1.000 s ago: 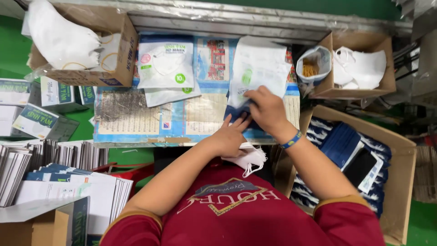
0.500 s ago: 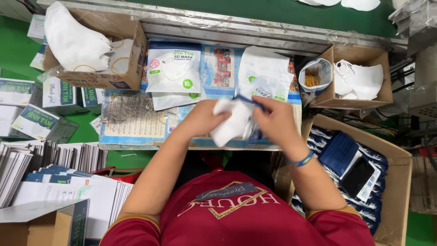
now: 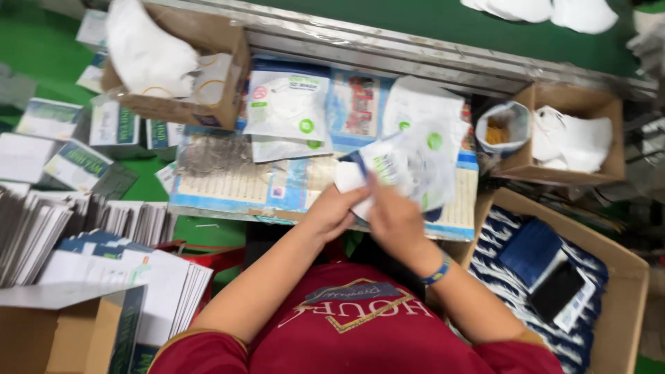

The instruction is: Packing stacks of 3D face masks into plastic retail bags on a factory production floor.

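We hold a folded white face mask (image 3: 348, 177) and a clear plastic pouch with green print (image 3: 413, 165) together above the near edge of the table (image 3: 208, 181). Our left hand (image 3: 335, 212) pinches the mask at its near end, fingers pressed together. Our right hand (image 3: 393, 216) grips the pouch from below. To the far left stands a brown cardboard box of white masks (image 3: 223, 97); a dark phone (image 3: 556, 291) lies in the box at near right.

Mask and pouch, up off the table!
White folded mask (image 3: 348, 176) pokes out left of a clear, white-and-green printed pouch (image 3: 410, 165), blurred, both lifted above the paper-covered table edge.
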